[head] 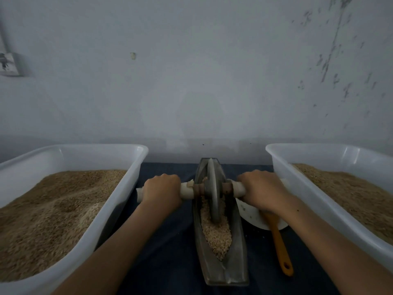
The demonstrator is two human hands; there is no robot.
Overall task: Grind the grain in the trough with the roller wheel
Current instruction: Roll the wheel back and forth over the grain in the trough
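A long boat-shaped metal trough (239, 248) lies lengthwise on the dark cloth in front of me, with pale crushed grain (217, 235) along its groove. A grey metal roller wheel (213, 188) stands upright in the far half of the groove, its rim sunk in the grain. A white-wrapped axle handle (187, 190) runs through the wheel to both sides. My left hand (162, 190) grips the left end of the handle. My right hand (262, 189) grips the right end.
A white plastic tub (136, 165) of brown grain stands close on the left, and a second white tub (282, 167) of grain on the right. A white dish (253, 218) with an orange-handled tool (279, 243) lies right of the trough. A grey wall rises behind.
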